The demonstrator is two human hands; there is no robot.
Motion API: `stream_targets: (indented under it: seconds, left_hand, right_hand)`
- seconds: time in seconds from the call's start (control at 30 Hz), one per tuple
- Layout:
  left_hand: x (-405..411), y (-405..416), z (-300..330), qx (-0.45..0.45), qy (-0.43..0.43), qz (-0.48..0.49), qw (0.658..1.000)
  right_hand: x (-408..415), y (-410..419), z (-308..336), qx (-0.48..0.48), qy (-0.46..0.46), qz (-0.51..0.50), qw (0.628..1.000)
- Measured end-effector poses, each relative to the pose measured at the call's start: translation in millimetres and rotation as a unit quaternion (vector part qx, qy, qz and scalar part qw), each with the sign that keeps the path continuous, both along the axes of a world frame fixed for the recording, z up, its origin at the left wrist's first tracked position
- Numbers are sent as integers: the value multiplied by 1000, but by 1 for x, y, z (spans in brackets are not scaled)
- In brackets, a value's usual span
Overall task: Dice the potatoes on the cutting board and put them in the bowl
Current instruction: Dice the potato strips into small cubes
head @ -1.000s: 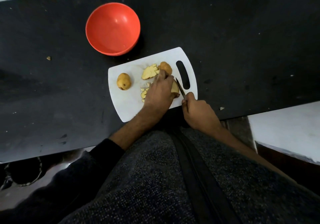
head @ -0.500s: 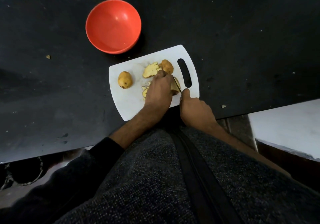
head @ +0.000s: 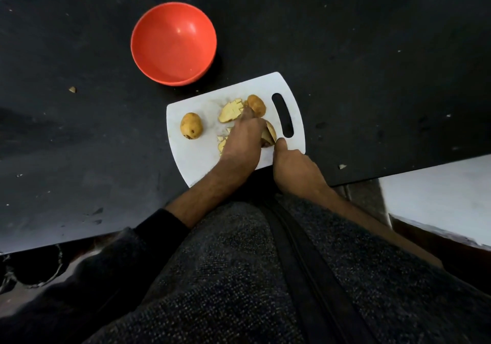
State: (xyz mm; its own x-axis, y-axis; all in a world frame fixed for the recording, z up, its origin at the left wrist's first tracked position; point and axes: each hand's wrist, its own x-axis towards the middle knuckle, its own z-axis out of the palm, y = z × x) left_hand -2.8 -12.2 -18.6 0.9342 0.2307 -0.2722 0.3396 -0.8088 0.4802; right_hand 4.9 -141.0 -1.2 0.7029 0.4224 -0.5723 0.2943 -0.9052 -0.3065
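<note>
A white cutting board lies on the black counter. On its left sits a whole potato; another whole one lies near the handle slot. A sliced potato piece and small cut bits lie between them. My left hand holds down a potato piece with curled fingers. My right hand grips a knife whose blade is mostly hidden against that piece. The red bowl stands behind the board to the left, with nothing in it.
Small potato scraps lie on the black counter at the left and near the front right edge. A white surface adjoins the counter at the right. My dark knitted clothing fills the lower view.
My right hand has moved forward and left, bringing the knife down into the potato piece under my left hand. The blade, plainly visible a second ago, is now mostly hidden.
</note>
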Motion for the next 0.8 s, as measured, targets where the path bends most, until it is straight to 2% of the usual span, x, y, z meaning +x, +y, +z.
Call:
stream_targets:
  seconds: [0.13,0.33,0.47,0.6,0.8]
  left_hand:
    - [-3,-1,-2,17,-8,-7,1000]
    - [-3,1,-6,18,-10,3,1000]
    - [-2,2,-6,11,-8,17,1000]
    - [-2,4,-6,-6,-5,24,1000]
    - [-4,5,-7,-7,-14,30,999]
  right_hand:
    - [-2,-3,0,-13,7,8,1000]
    - [-20,-33,8,-39,81,6,996]
    - [-26,-40,16,-37,46,11,998]
    - [-21,-32,26,10,-11,17,1000]
    - [-10,-2,20,34,-19,26,999]
